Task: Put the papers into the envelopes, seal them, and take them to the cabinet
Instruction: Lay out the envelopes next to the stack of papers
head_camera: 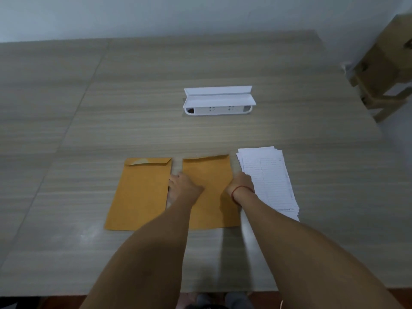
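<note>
Left grip (184,185) sits at the left edge of the right envelope (209,172), right grip (242,182) at its right edge; I can't tell either hold. Left envelope (140,192) lies alongside, papers (270,175) just right, all on the desk (156,108).

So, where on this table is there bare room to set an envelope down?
Bare table left of the left envelope; a wide strip between the envelopes and the white socket box. Crowded: left envelope, right envelope and paper stack lie nearly edge to edge, left hand and right hand at its sides.
</note>
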### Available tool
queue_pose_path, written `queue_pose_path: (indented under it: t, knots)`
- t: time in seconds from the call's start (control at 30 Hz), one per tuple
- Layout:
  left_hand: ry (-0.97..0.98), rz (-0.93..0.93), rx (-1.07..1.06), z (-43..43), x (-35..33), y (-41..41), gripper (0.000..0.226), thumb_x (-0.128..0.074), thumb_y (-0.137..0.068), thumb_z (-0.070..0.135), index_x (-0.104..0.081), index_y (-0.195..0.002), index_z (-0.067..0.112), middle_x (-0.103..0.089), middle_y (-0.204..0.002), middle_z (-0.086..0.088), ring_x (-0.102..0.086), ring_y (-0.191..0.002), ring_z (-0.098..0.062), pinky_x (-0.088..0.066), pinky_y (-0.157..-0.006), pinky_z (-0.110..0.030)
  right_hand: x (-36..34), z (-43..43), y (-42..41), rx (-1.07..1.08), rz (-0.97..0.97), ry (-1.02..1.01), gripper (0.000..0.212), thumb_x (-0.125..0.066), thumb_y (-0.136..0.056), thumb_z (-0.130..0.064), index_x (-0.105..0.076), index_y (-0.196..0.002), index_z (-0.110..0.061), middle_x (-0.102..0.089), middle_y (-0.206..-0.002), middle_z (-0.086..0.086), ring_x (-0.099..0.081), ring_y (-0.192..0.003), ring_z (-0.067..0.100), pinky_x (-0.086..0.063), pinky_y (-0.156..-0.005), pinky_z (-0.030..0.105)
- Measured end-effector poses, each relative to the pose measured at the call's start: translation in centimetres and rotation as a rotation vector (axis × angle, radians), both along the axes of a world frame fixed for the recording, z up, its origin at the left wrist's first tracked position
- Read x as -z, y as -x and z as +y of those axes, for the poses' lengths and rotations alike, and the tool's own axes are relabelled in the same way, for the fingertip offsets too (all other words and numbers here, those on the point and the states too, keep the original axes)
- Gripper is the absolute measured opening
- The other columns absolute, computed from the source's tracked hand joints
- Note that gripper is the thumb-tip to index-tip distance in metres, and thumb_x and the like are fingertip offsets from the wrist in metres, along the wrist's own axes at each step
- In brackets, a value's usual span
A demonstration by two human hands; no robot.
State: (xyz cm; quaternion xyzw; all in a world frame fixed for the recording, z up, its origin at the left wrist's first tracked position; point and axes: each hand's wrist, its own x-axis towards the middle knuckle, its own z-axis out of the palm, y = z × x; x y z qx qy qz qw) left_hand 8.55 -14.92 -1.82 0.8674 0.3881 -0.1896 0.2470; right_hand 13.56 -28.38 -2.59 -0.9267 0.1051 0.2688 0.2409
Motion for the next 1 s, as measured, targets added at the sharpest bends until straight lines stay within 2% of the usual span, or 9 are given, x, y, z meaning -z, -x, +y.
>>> queue_pose_path:
  t: [0.1, 0.13, 0.27, 0.33, 0.47, 0.57, 0.77, 0.9, 1.0]
  knots:
    - [-0.036, -0.012, 0.037, -0.4, 0.0, -0.3, 0.082, -0.073, -0.078, 0.044, -0.031, -0.138, 0.008, -0.031, -0.14, -0.016, -0.032, -0.133, -0.031, -0.04, -0.103, -0.04, 0.1, -0.1, -1.2, -0.091, -0.101, -0.031, 0.044, -0.053, -0.084, 0.004, -0.05, -0.126, -0.01, -0.053, -0.118, 0.013, -0.057, -0.107, 0.03, -0.051, -0.081, 0.034]
    - [-0.045, -0.032, 0.07, -0.4, 0.2, -0.4, 0.081, -0.071, -0.08, 0.043, -0.029, -0.139, 0.009, -0.032, -0.14, -0.015, -0.032, -0.134, -0.031, -0.038, -0.105, -0.04, 0.1, 0.0, -1.6, -0.132, -0.142, -0.056, 0.046, -0.053, -0.085, 0.004, -0.048, -0.128, -0.013, -0.054, -0.117, 0.013, -0.058, -0.105, 0.029, -0.053, -0.081, 0.034]
    - [-0.055, -0.107, 0.178, -0.1, 0.6, -1.0, 0.07, -0.059, -0.09, 0.04, -0.025, -0.146, 0.013, -0.036, -0.141, -0.015, -0.034, -0.134, -0.03, -0.037, -0.106, -0.04, 1.1, 0.6, -2.4, -0.3, -0.155, -0.064, 0.03, -0.049, -0.089, -0.001, -0.053, -0.116, -0.013, -0.055, -0.118, 0.01, -0.059, -0.1, 0.026, -0.055, -0.084, 0.037]
    - [-0.023, -0.108, 0.219, 0.2, 0.9, -1.3, 0.071, -0.056, -0.092, 0.039, -0.02, -0.149, 0.016, -0.037, -0.141, -0.016, -0.037, -0.132, -0.033, -0.038, -0.104, -0.041, 1.5, 0.6, -2.5, -0.324, -0.124, -0.065, 0.036, -0.047, -0.089, 0.0, -0.048, -0.122, -0.014, -0.053, -0.119, 0.011, -0.058, -0.102, 0.027, -0.055, -0.085, 0.039]
    - [0.039, -0.078, 0.251, 1.4, 1.5, -2.7, 0.082, -0.057, -0.091, 0.042, -0.005, -0.154, 0.026, -0.04, -0.139, -0.017, -0.045, -0.126, -0.036, -0.042, -0.102, -0.043, 1.9, 0.9, -4.0, -0.321, -0.063, -0.081, 0.071, -0.04, -0.088, 0.0, -0.018, -0.15, -0.025, -0.052, -0.12, 0.013, -0.057, -0.105, 0.028, -0.053, -0.082, 0.038]
    - [0.059, -0.051, 0.246, 2.0, 1.8, -3.8, 0.081, -0.055, -0.091, 0.045, -0.005, -0.153, 0.029, -0.038, -0.144, -0.016, -0.045, -0.128, -0.035, -0.041, -0.105, -0.043, 1.8, 1.5, -5.2, -0.336, -0.037, -0.054, 0.08, -0.04, -0.09, -0.004, -0.001, -0.154, -0.031, -0.051, -0.129, 0.012, -0.056, -0.113, 0.027, -0.052, -0.082, 0.037]
    - [0.037, -0.028, 0.273, 2.3, 1.7, -5.4, 0.076, -0.053, -0.09, 0.048, -0.012, -0.151, 0.03, -0.043, -0.142, -0.013, -0.049, -0.125, -0.034, -0.045, -0.099, -0.043, 1.1, 1.6, -6.3, -0.334, 0.004, -0.001, 0.071, -0.038, -0.094, -0.007, -0.007, -0.154, -0.029, -0.042, -0.146, 0.008, -0.05, -0.126, 0.027, -0.048, -0.096, 0.039]
    - [-0.004, 0.005, 0.285, 2.0, 1.2, -5.6, 0.072, -0.054, -0.091, 0.045, -0.017, -0.15, 0.028, -0.048, -0.137, -0.012, -0.052, -0.122, -0.033, -0.047, -0.097, -0.044, 0.6, 1.1, -6.8, -0.348, -0.016, -0.072, 0.059, -0.039, -0.095, -0.007, -0.025, -0.15, -0.023, -0.049, -0.136, 0.01, -0.054, -0.117, 0.027, -0.05, -0.091, 0.036]
    - [-0.025, -0.001, 0.313, 0.1, 0.2, -5.8, 0.067, -0.055, -0.092, 0.042, -0.023, -0.148, 0.025, -0.047, -0.138, -0.01, -0.05, -0.124, -0.032, -0.046, -0.099, -0.045, -0.4, -0.8, -6.8, -0.227, -0.071, -0.21, 0.043, -0.039, -0.098, -0.011, -0.043, -0.141, -0.012, -0.057, -0.127, 0.013, -0.058, -0.11, 0.029, -0.051, -0.09, 0.036]
